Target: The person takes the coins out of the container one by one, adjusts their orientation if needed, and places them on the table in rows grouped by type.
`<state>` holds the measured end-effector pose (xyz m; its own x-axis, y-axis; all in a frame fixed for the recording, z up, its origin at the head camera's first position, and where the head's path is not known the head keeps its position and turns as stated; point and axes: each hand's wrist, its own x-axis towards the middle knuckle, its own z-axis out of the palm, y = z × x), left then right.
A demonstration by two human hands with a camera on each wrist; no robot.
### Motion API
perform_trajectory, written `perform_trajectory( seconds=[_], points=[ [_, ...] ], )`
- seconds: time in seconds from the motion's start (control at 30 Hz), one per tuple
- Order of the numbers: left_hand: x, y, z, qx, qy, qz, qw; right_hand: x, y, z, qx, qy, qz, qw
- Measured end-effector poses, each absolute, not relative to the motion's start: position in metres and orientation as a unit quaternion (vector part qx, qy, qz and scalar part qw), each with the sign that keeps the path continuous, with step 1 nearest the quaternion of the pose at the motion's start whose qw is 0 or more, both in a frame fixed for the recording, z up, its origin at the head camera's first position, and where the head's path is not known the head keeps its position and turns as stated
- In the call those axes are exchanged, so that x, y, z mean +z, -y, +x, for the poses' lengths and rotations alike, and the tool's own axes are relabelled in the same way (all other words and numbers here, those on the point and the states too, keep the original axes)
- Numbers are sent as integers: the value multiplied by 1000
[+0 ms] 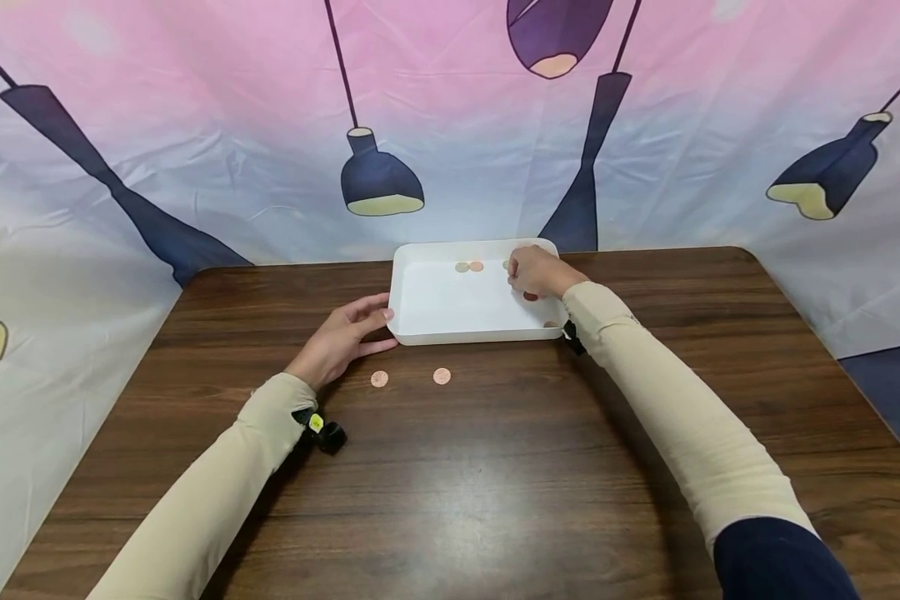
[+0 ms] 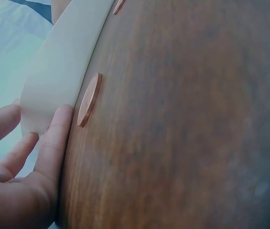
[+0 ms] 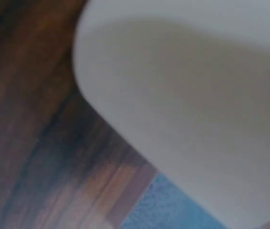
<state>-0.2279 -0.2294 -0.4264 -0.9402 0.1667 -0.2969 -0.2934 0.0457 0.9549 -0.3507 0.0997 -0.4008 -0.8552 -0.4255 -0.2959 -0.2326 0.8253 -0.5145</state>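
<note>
My right hand [image 1: 538, 271] reaches into the right part of a shallow white tray [image 1: 450, 312], fingers bent down and tips together. Whether a coin is pinched there I cannot tell. Beside those fingertips shows the edge of a pale coin [image 1: 506, 265], and a darker copper coin [image 1: 530, 297] lies under the hand. At the tray's left front corner, my left hand [image 1: 340, 335] touches the wall with extended fingers and thumb. In the left wrist view its fingertips [image 2: 64, 110] press the tray wall [image 2: 58, 71]. The right wrist view shows mostly tray wall [image 3: 182, 105].
A pale coin [image 1: 462, 267] and a copper coin [image 1: 476, 267] lie side by side near the tray's back wall. Another coin [image 1: 551, 324] sits at its front right. Two copper coins [image 1: 378, 379] [image 1: 442, 377] lie on the wooden table [image 1: 450, 483]. Behind hangs a printed cloth [image 1: 270, 167].
</note>
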Motion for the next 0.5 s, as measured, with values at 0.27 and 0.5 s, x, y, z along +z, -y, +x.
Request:
perform_trajectory(
  seconds=[0.27, 0.5],
  points=[
    [-430, 227, -229, 680, -711, -37, 175, -399, -105, -350, -215, -924, -203, 242],
    [-428, 230, -229, 680, -712, -29, 174, -397, -107, -335, -195, -929, -274, 157]
  ],
)
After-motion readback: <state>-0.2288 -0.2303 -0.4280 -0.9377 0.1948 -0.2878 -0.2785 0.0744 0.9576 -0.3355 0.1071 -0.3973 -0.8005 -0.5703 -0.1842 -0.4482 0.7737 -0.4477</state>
